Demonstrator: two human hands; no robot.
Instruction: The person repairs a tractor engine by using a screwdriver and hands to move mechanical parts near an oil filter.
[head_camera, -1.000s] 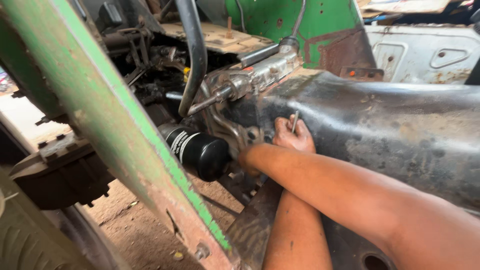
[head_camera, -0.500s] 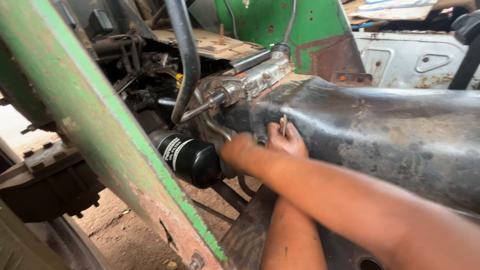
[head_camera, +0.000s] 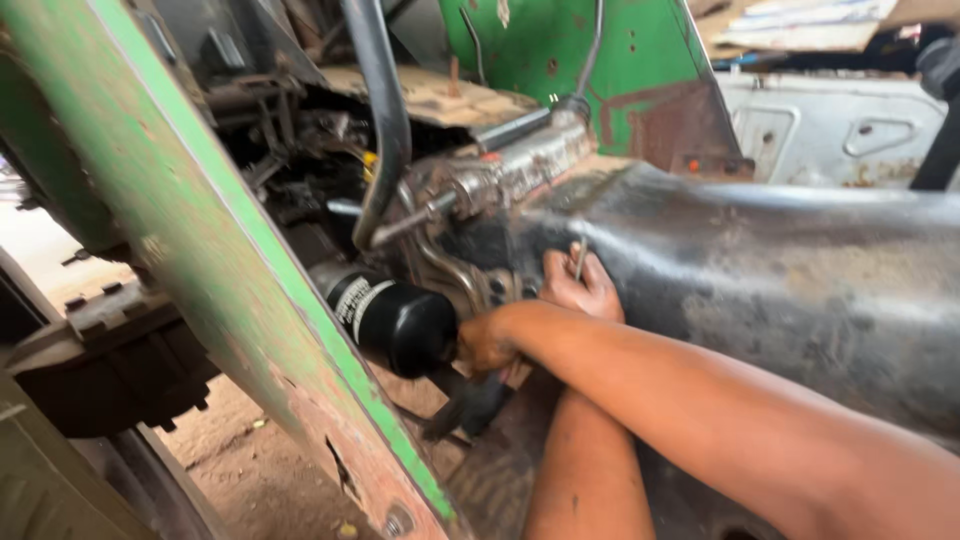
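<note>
We find both hands working at the flank of a large, grimy dark engine housing (head_camera: 800, 290), close beside a black cylindrical oil filter (head_camera: 395, 320) that juts out towards the left from the block. The arms cross: the one entering from the right edge reaches furthest left, so we take the hand beside the filter (head_camera: 487, 345) as the right hand; it is closed, pressed just right of the filter's end, though what it grips is hidden from us. The left hand (head_camera: 580, 290), coming up from below, is closed around a thin metal rod-like tool (head_camera: 579, 258) that stands upright against the housing, seemingly held so to reach a fitting in the recess. A dark curved hose (head_camera: 385, 120) descends from the far side to a metal fitting above the filter. A worn green painted frame bar (head_camera: 230, 270) runs diagonally across the near left, partly screening the work. Bare dirt floor (head_camera: 250, 470) lies beneath.
</note>
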